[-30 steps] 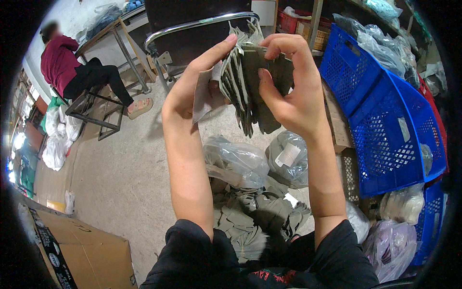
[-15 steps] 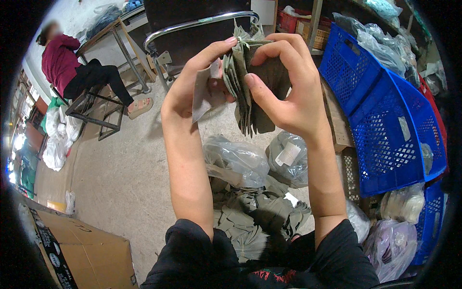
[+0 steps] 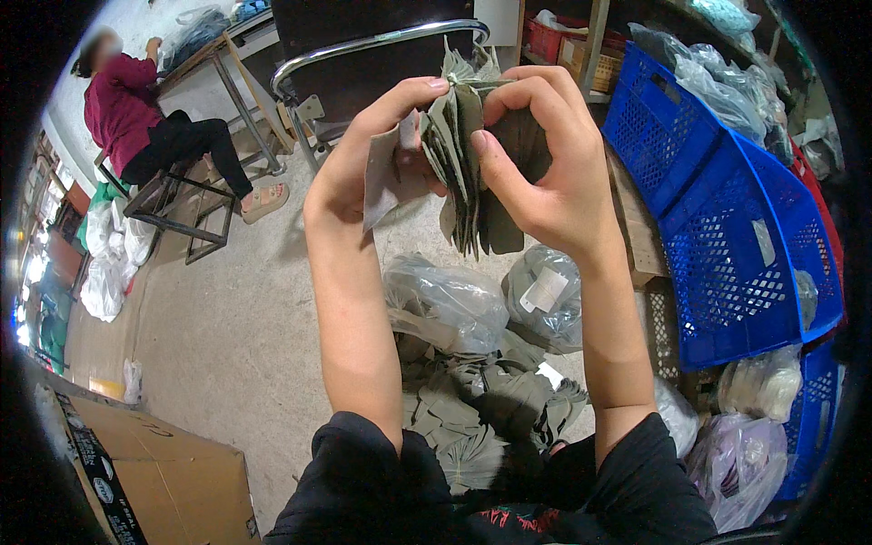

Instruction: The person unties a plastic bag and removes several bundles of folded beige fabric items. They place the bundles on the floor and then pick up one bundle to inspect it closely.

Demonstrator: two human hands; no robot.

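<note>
A bundle of grey-green cut fabric pieces (image 3: 454, 168) is held up in front of me, gathered and tied at its top. My left hand (image 3: 354, 163) grips its upper left side, fingers closed. A paler grey piece (image 3: 383, 177) hangs between that hand and the bundle. With thumb and fingers curled, my right hand (image 3: 568, 173) holds the right side of the bundle, the thumb on the edges of the fanned layers. Below, between my forearms, a heap of similar grey-green pieces (image 3: 454, 413) lies on the floor.
Clear plastic bags (image 3: 445, 300) lie beyond the heap. Blue perforated crates (image 3: 727, 263) and more bagged goods (image 3: 740, 463) line the right. A cardboard box (image 3: 168, 463) stands near left. A seated person (image 3: 127, 118) in maroon works at a table. A chrome-railed chair (image 3: 381, 44) is ahead.
My right thumb has shifted slightly right along the layers, and the bundle is fanned differently. The left hand stays put. The seated person's arm now reaches toward the table.
</note>
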